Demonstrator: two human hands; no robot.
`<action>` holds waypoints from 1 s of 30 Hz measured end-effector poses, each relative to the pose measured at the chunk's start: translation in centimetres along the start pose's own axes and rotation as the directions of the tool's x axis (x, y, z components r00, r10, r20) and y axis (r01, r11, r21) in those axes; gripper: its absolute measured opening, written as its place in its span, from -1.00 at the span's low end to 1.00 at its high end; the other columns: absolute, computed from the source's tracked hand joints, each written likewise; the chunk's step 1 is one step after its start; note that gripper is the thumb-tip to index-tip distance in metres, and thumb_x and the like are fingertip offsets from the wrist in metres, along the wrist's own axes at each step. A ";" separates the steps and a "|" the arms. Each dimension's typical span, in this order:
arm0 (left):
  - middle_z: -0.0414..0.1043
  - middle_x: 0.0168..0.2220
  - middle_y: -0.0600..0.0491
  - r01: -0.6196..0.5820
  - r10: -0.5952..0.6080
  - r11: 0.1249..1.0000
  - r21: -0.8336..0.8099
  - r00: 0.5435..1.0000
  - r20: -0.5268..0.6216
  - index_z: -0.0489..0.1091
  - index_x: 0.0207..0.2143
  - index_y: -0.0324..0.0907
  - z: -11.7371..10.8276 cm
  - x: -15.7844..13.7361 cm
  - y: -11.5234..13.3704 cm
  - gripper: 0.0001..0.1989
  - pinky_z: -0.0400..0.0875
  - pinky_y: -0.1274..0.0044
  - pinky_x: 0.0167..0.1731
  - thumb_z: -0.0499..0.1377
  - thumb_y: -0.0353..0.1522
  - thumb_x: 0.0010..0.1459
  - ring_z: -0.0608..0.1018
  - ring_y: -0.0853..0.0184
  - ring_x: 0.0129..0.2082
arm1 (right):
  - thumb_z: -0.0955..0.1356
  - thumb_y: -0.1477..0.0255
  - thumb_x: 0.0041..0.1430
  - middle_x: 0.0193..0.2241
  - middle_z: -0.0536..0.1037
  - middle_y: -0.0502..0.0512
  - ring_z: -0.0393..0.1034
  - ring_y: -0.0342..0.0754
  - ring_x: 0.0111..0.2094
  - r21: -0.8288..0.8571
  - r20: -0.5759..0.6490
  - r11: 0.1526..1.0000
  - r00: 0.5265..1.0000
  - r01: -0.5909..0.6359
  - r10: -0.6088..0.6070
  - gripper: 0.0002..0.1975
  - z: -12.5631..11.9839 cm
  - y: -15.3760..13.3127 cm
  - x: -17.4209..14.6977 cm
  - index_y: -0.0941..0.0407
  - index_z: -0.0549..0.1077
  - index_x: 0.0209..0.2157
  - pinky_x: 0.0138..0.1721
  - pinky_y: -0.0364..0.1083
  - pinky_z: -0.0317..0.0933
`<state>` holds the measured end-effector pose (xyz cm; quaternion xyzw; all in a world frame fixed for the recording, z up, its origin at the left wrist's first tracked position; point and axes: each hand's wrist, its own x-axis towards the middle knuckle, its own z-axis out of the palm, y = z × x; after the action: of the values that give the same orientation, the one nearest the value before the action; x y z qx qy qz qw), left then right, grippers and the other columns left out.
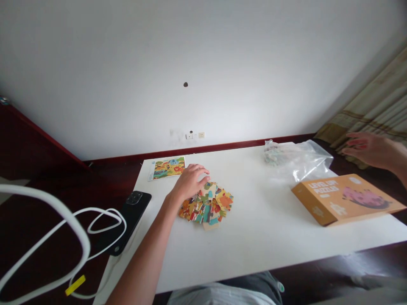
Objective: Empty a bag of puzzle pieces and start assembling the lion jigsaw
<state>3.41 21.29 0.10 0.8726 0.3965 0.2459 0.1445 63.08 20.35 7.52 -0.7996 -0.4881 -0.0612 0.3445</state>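
Note:
My left hand (190, 181) is over the far left side of a heap of colourful jigsaw puzzle pieces (211, 205), fingers curved and apart with nothing seen in them. Whether its fingertips touch the pieces I cannot tell. Out past the table's right side, my right hand (370, 148) hangs in the air, slightly blurred, its fingers spread and holding nothing. Below it lies an orange puzzle box (346, 199) printed "LEVEL UP PUZZLES". Behind the left hand a picture card (168, 168) with cartoon animals lies flat.
A clear plastic bag (299, 159) with something inside lies at the back right of the white table (254, 245). On the left edge rests a black phone (132, 220), with a white cable (79, 228) looping beside it. A wall stands behind; a curtain (372, 101) hangs at right.

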 end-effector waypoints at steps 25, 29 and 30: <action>0.53 -0.27 0.00 0.266 -0.211 0.945 0.192 0.940 -0.267 0.52 -0.22 -0.12 1.6 -0.7 -3.9 -0.76 0.31 0.40 -0.10 0.07 -0.28 0.39 0.49 0.19 -0.16 | 0.38 0.19 0.26 -0.09 0.64 0.19 0.52 0.16 -0.09 0.176 0.860 0.660 0.212 0.731 -0.464 -0.66 7.9 -33.5 -18.4 -0.01 0.57 0.01 -0.16 0.02 0.27; 0.50 0.09 -0.07 0.301 -0.221 0.917 0.262 0.930 -0.295 0.44 0.15 -0.09 2.1 -0.9 -5.2 -0.65 0.25 0.23 0.17 0.14 -0.28 0.35 0.45 0.07 0.08 | 0.40 0.16 0.24 -0.08 0.62 0.22 0.48 0.20 -0.03 0.161 0.894 0.663 0.176 0.731 -0.412 -0.63 8.1 -32.3 -17.7 -0.01 0.56 0.03 -0.15 0.03 0.27; 0.48 0.13 -0.08 0.321 -0.242 0.906 0.275 0.927 -0.286 0.43 0.18 -0.08 2.3 -1.0 -5.5 -0.62 0.24 0.20 0.19 0.14 -0.26 0.35 0.44 0.05 0.11 | 0.40 0.16 0.24 -0.08 0.62 0.22 0.48 0.21 -0.02 0.167 0.896 0.664 0.169 0.729 -0.411 -0.62 8.2 -32.0 -17.6 -0.01 0.56 0.03 -0.15 0.03 0.27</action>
<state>0.65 23.94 -4.57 0.7802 0.5681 0.2614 -0.0133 25.69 21.49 9.45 -0.4979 -0.8397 0.1646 -0.1411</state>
